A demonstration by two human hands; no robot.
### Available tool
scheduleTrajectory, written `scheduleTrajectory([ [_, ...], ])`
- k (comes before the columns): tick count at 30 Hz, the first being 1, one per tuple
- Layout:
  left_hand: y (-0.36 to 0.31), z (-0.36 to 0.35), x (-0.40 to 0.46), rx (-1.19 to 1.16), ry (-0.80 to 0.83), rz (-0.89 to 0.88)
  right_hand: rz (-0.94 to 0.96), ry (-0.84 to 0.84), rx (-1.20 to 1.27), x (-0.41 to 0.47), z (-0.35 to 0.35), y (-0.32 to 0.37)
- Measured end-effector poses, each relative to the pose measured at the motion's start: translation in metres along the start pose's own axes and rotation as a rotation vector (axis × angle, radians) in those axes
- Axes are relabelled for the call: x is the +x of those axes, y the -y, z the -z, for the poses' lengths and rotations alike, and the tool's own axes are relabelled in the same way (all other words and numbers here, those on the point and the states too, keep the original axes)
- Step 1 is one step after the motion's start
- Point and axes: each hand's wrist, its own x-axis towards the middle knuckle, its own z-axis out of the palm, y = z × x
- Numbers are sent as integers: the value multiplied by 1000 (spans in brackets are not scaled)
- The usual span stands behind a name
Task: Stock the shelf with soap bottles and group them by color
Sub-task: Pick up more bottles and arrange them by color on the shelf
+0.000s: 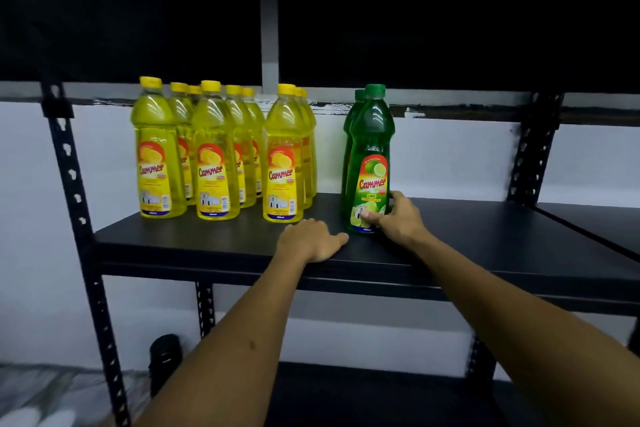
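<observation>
1. The black metal shelving unit fills most of the view, its slotted uprights rising at left and right and a dark upper shelf board running across the top.
2. A white wall shows behind the open back of the rack, with a dark band across its upper part.
3. The yellow soap bottles stand upright in a tight block on the left half of the middle shelf, three rows running front to back, labels facing forward (the rear ones are largely hidden by those in front).
4. The front green bottle stands upright to the right of the yellow block, apart from it by a clear strip of shelf.
5. A second green bottle stands directly behind it, mostly blocked from view, only its cap and left edge visible.
6. The right hand grips the lower part of the front green bottle, thumb across the label and fingers curled round its right side.
7. The left hand rests flat on the shelf near the front edge, fingers relaxed and holding nothing, between the nearest yellow bottle and the green one.
8. A dark object sits low behind the left upright, too dim to identify.
</observation>
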Motion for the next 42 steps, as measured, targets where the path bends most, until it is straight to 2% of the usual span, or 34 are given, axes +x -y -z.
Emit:
scheduleTrajectory([
  [5, 1, -2, 3, 17, 8, 13, -15, -44, 9, 4, -15, 6],
  [18, 2, -5, 11, 57, 60, 18, -7, -25, 15, 13, -16, 2],
  [42, 1, -5, 10, 51, 53, 21, 18, -8, -11, 10, -15, 4],
])
